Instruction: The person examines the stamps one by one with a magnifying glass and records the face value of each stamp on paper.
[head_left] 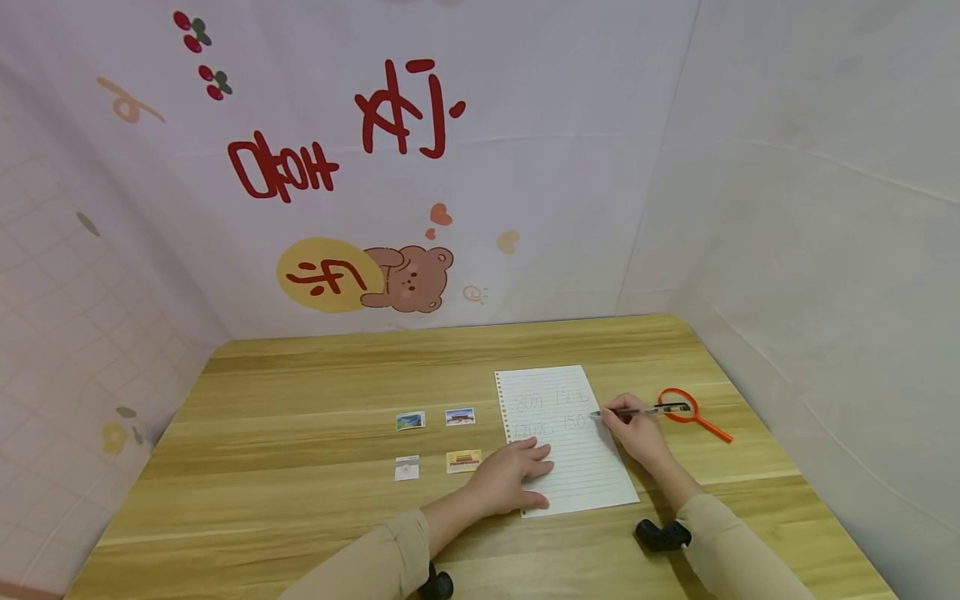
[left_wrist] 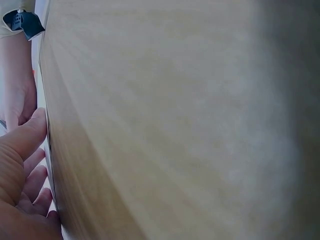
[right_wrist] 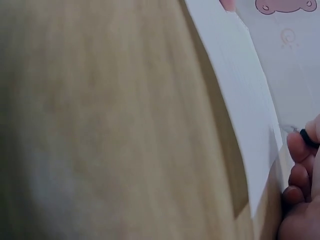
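Observation:
A lined sheet of paper (head_left: 585,483), with punched holes down its left edge, lies on the table and bears handwritten figures in its upper half. My right hand (head_left: 639,435) pinches a pen (head_left: 654,409), its tip at the end of the second row of writing. In the right wrist view the pen's dark grip (right_wrist: 309,139) shows between thumb and fingers. My left hand (head_left: 512,481) rests spread on the sheet's lower left part, its fingers relaxed. The left wrist view catches the left hand (left_wrist: 22,160) along the paper's edge.
Left of the paper lie several small stamp-like pictures, among them a yellow one (head_left: 463,461) beside the left wrist. An orange magnifying glass (head_left: 714,430) lies right of the sheet, its ring partly behind the pen. A printed cloth (head_left: 555,208) rises behind the wooden table (head_left: 300,517).

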